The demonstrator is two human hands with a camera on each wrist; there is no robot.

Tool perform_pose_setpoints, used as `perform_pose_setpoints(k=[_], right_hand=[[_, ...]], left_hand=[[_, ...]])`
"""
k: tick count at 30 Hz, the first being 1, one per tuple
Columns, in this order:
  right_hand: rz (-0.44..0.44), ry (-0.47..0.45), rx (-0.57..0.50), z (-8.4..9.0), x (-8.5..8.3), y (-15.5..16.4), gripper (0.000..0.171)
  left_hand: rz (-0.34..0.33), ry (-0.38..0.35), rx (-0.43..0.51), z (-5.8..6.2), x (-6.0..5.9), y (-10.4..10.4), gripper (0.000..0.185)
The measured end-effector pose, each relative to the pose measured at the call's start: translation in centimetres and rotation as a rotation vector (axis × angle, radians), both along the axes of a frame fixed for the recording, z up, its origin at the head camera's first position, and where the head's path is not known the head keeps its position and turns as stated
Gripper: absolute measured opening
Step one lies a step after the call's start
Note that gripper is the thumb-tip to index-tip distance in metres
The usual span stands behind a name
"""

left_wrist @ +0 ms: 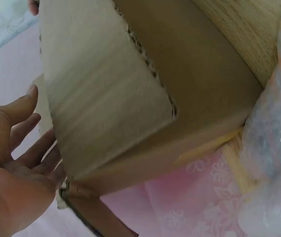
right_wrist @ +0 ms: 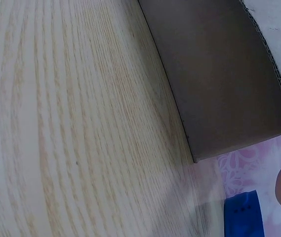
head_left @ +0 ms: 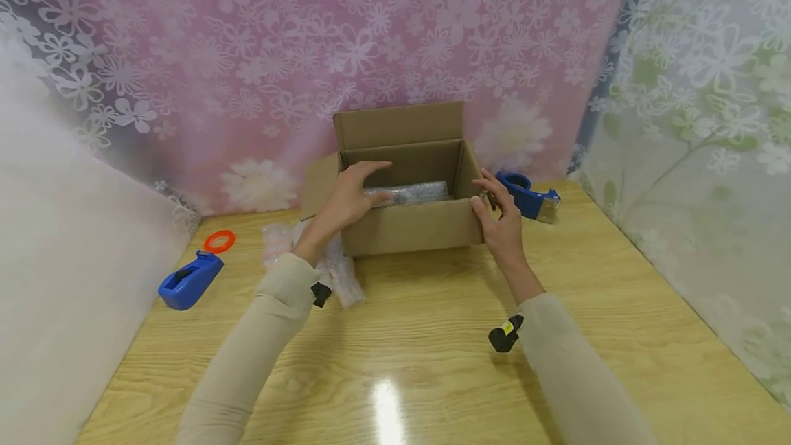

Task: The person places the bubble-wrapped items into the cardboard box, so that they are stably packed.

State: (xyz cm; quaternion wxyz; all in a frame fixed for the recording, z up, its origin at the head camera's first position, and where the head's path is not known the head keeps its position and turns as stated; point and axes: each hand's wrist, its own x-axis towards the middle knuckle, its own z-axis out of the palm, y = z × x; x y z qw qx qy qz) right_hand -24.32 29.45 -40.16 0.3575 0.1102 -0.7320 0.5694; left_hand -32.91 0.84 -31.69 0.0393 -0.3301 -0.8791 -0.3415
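A cardboard box (head_left: 410,231) stands on the table with its top open and its back flap raised. Inside lies a bubble-wrapped bundle (head_left: 420,192). My left hand (head_left: 351,194) is over the box's left side, thumb and fingers spread apart; in the left wrist view this hand (left_wrist: 19,168) has its fingers loosely bent beside the cardboard edge. At the front right corner, my right hand (head_left: 502,222) holds the box, thumb on the near side and fingers over the right wall. Only a sliver of it shows in the right wrist view.
Left of the box lie several pieces of bubble wrap (head_left: 342,280), partly behind my left arm. A blue tape dispenser (head_left: 190,283) and an orange ring (head_left: 219,241) are at the far left. Another blue tape dispenser (head_left: 530,199) stands right of the box, before a flowered curtain (head_left: 395,33).
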Motion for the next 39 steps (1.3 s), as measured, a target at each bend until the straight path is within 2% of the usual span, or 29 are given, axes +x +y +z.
perform_pose_setpoints(k=[8, 12, 16, 19, 23, 29, 34, 39], right_hand=[[-0.007, 0.005, 0.004, 0.0, 0.1, -0.1, 0.034], [0.001, 0.011, 0.005, 0.0, -0.1, -0.3, 0.033], [0.006, 0.025, 0.004, 0.0, -0.3, -0.4, 0.032], [0.005, 0.028, 0.001, 0.1, -0.3, -0.3, 0.033], [0.006, 0.018, -0.003, 0.2, -0.2, -0.2, 0.033], [-0.021, 0.017, 0.001, 0.2, 0.1, 0.2, 0.033], [-0.015, 0.022, -0.005, 0.1, 0.0, 0.3, 0.033], [0.01, 0.013, -0.015, 0.0, -0.1, 0.0, 0.033]], left_hand=[[0.01, -0.021, 0.08, 0.4, 0.2, -3.6, 0.058], [0.058, -0.024, 0.122, 0.4, 0.2, -6.4, 0.058], [0.133, -0.027, 0.145, 0.3, 0.5, -9.1, 0.056], [0.164, -0.031, 0.152, 0.1, 0.6, -10.8, 0.055], [0.169, -0.021, 0.159, -0.5, 0.5, -12.6, 0.054], [0.205, -0.093, 0.098, -1.1, 0.8, -14.5, 0.06], [0.25, -0.172, 0.06, -2.3, 1.1, -16.4, 0.066], [0.324, -0.286, 0.012, -5.1, 1.0, -18.9, 0.075]])
